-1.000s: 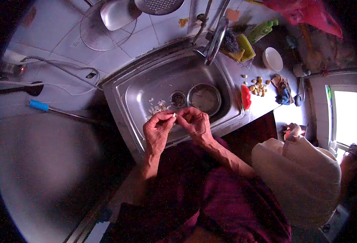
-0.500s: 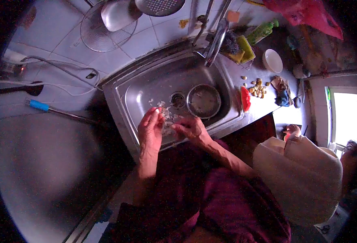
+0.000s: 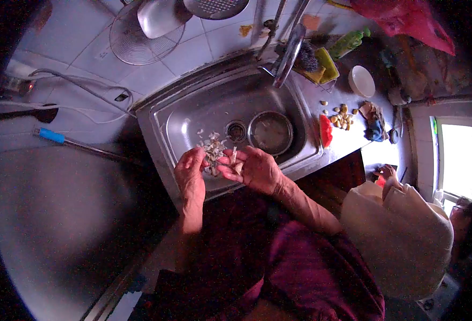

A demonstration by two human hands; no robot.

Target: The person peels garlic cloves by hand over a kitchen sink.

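My left hand (image 3: 191, 176) is over the near left part of the steel sink (image 3: 166, 115), thumb and fingers closed together; whatever is between them is too small to make out. Beside it, my right hand (image 3: 261, 170) is turned palm up with the fingers stretched out. Pale papery scraps (image 3: 238, 168), resembling garlic skin, rest on or cling to its fingers. Beneath the hands, a heap of similar whitish skins (image 3: 213, 145) lies on the sink bottom. A round metal bowl (image 3: 270, 134) stands in the sink, just right of the drain (image 3: 235, 131).
On the right counter are several yellowish clove-like pieces (image 3: 343, 119), a red melon-like wedge (image 3: 326, 131), a white bowl (image 3: 361, 81) and a crumpled cloth (image 3: 373, 120). The faucet (image 3: 290, 56) overhangs the sink's far edge. Another person (image 3: 396, 235) is close on my right.
My right hand has turned palm up and its fingers have opened from a pinch, showing pale scraps. My left hand has moved slightly left and down, exposing more of the skin heap.
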